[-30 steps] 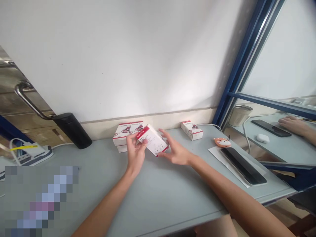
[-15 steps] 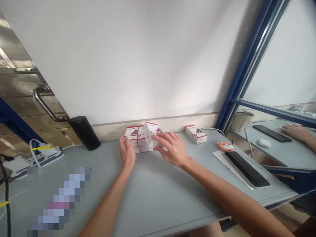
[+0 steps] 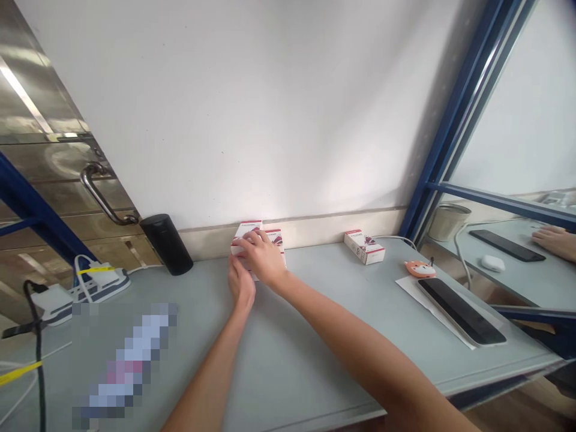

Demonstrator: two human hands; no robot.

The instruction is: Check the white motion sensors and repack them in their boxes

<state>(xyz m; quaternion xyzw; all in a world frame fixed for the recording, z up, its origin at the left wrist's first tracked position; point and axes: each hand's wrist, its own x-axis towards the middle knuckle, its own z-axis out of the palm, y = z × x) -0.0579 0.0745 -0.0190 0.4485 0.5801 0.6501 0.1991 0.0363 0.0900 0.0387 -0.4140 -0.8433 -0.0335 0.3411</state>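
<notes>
Several small red-and-white boxes [image 3: 275, 237] sit stacked on the worktop [image 3: 315, 348], tight against the foot of the wall, and both hands are on them. The right hand [image 3: 261, 258] lies over the top box, its grip curled loosely round the box's near-left corner. The left hand [image 3: 241, 285] is pressed to the front of the pile just below; its fingers are hidden under the right hand, so I cannot tell how far its grip is closed. Judging by how things lie, the pile looks nearly squared up. One lone box [image 3: 364, 247] of the same kind lies well apart to the right, not yet with the others. A black cylinder [image 3: 166, 245] stands near the pile's left, and a power strip [image 3: 96, 281] lies farther left. On the right are an orange figurine [image 3: 418, 269] and a dark phone [image 3: 461, 311] on a sheet of paper. Nothing lies between the pile and the lone box. Beyond the blue frame [image 3: 454, 120], another person's hand [image 3: 555, 242] rests on a separate surface.
</notes>
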